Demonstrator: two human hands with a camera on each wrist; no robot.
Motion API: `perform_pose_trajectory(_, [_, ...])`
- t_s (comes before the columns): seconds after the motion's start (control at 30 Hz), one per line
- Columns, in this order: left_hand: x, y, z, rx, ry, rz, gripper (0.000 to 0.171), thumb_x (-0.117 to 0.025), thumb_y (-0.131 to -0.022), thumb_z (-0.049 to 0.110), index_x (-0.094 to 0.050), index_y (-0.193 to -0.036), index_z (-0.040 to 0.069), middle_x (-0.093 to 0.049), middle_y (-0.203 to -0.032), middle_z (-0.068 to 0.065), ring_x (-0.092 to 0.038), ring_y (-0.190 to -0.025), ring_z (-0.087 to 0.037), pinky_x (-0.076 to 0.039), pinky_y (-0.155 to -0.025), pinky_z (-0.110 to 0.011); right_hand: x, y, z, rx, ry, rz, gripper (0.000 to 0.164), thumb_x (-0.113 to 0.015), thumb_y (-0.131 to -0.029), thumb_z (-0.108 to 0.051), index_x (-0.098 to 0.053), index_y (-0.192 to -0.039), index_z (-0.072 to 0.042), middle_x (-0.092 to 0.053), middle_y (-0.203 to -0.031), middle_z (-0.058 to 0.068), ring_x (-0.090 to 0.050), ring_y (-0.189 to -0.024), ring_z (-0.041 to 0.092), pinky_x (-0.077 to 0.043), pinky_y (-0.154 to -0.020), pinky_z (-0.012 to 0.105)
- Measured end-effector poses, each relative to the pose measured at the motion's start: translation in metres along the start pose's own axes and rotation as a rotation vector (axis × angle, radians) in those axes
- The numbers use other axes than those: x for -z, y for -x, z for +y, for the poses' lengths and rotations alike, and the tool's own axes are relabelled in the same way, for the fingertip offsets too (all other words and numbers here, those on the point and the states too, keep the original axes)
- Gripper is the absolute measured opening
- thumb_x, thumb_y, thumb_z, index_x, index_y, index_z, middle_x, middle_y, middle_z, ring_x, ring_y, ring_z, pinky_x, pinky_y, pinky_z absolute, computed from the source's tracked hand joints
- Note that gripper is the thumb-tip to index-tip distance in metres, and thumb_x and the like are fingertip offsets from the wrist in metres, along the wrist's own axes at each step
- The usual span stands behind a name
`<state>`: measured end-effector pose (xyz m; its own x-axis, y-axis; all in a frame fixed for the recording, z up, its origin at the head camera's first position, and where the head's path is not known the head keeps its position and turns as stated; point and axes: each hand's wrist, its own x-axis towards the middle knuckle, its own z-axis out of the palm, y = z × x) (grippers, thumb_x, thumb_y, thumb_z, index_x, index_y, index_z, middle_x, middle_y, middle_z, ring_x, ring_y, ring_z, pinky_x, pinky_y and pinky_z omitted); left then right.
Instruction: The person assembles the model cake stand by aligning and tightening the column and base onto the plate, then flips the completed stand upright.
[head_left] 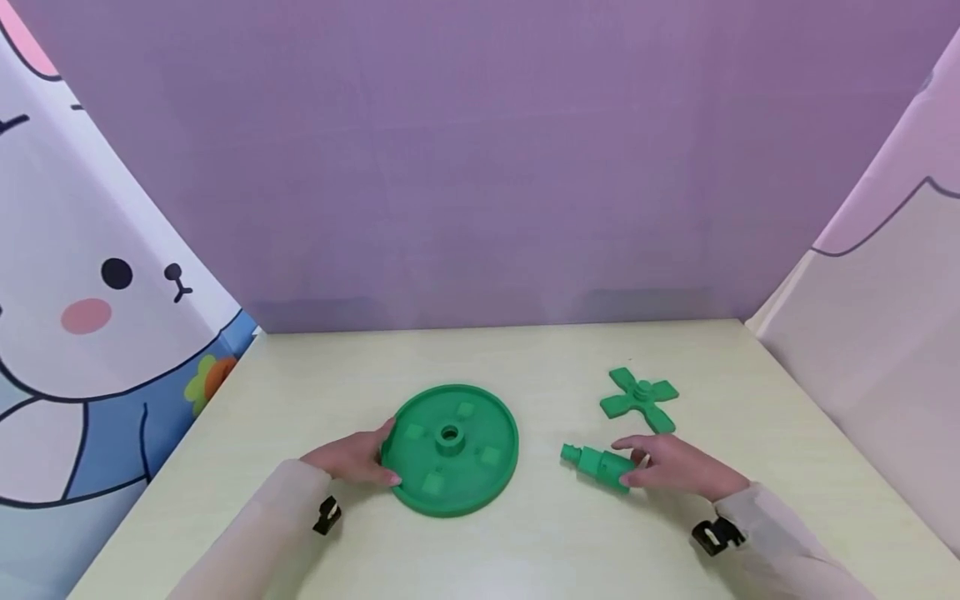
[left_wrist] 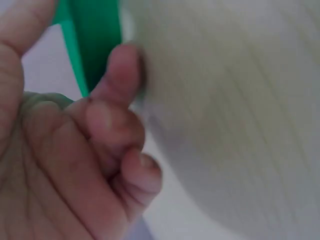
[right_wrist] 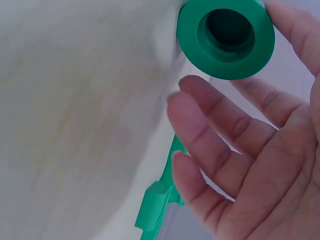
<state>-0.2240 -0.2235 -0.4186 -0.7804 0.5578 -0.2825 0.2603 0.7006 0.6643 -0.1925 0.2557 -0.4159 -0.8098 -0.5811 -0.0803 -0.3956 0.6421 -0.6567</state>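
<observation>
A round green disc (head_left: pixel 472 492) with a raised rim and a central hollow hub lies on the table, left of centre. My left hand (head_left: pixel 356 457) grips its left rim, thumb at the near side; in the left wrist view the other fingers (left_wrist: pixel 141 172) are curled beside the green edge. To the right, a stepped green cylinder (head_left: pixel 600 465) lies on its side. Thumb and index finger of my right hand (head_left: pixel 671 467) pinch its wide end. The right wrist view shows that end's round opening (right_wrist: pixel 230 35), with the other fingers (right_wrist: pixel 200 130) loosely bent.
A green four-armed cross piece (head_left: pixel 639 402) with a central knob lies beyond my right hand. The pale table (head_left: pixel 525 358) meets a purple backdrop (head_left: pixel 495 167) at the back. Printed cloth panels (head_left: pixel 135 208) stand at both sides.
</observation>
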Motion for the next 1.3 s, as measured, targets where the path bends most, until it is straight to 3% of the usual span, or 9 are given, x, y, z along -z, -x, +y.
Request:
perform_pose_trajectory(0.13, [0.000, -0.003, 0.003, -0.017, 0.094, -0.020, 0.109, -0.079, -0.080, 0.022, 0.000, -0.147, -0.012, -0.034, -0.143, -0.032, -0.031, -0.133, -0.045, -0.028, -0.106, -0.058, -0.001, -0.002, 0.000, 0.006, 0.000, -0.022, 0.052, -0.072, -0.085, -0.025, -0.057, -0.122, 0.009, -0.064, -0.086, -0.002, -0.058, -0.075, 0.007, -0.050, -0.066, 0.026])
perform_pose_trajectory(0.4, [-0.002, -0.003, 0.007, 0.062, 0.102, 0.008, 0.106, -0.079, -0.080, 0.017, -0.002, -0.148, -0.011, -0.029, -0.146, -0.033, -0.024, -0.136, -0.046, -0.024, -0.108, -0.058, -0.004, -0.004, -0.005, -0.021, 0.043, -0.006, 0.052, -0.075, -0.082, -0.023, -0.060, -0.120, 0.007, -0.063, -0.091, -0.001, -0.054, -0.075, 0.006, -0.048, -0.065, 0.025])
perform_pose_trajectory(0.67, [0.000, -0.004, 0.005, -0.001, 0.114, -0.017, 0.112, -0.080, -0.080, 0.020, 0.004, -0.147, -0.012, -0.027, -0.147, -0.033, -0.025, -0.135, -0.046, -0.025, -0.107, -0.058, -0.007, -0.010, -0.009, -0.085, 0.108, 0.040, 0.042, -0.080, -0.075, -0.023, -0.065, -0.107, -0.001, -0.060, -0.089, -0.005, -0.049, -0.071, 0.007, -0.045, -0.063, 0.024])
perform_pose_trajectory(0.83, [0.001, -0.004, 0.008, -0.004, 0.132, -0.010, 0.114, -0.081, -0.078, 0.018, 0.004, -0.148, -0.009, -0.028, -0.147, -0.031, -0.027, -0.135, -0.044, -0.026, -0.107, -0.057, -0.007, -0.013, -0.012, -0.094, 0.088, 0.053, 0.043, -0.079, -0.074, -0.023, -0.066, -0.107, 0.000, -0.062, -0.088, -0.005, -0.051, -0.071, 0.008, -0.046, -0.064, 0.025])
perform_pose_trajectory(1.03, [0.001, 0.002, 0.011, 0.077, 0.023, 0.012, 0.111, -0.081, -0.078, 0.025, -0.003, -0.150, -0.008, -0.038, -0.142, -0.029, -0.032, -0.133, -0.044, -0.031, -0.104, -0.058, -0.006, -0.018, -0.013, -0.080, 0.032, 0.112, 0.035, -0.075, -0.077, -0.021, -0.068, -0.103, 0.001, -0.061, -0.079, -0.005, -0.051, -0.065, 0.008, -0.045, -0.059, 0.024])
perform_pose_trajectory(1.3, [0.000, 0.002, 0.009, 0.047, 0.036, 0.010, 0.110, -0.081, -0.078, 0.021, -0.003, -0.148, -0.011, -0.037, -0.142, -0.030, -0.033, -0.132, -0.043, -0.031, -0.105, -0.056, -0.006, -0.024, -0.013, -0.063, -0.037, 0.205, 0.043, -0.074, -0.082, -0.022, -0.065, -0.112, 0.008, -0.060, -0.075, -0.003, -0.049, -0.063, 0.008, -0.044, -0.055, 0.023])
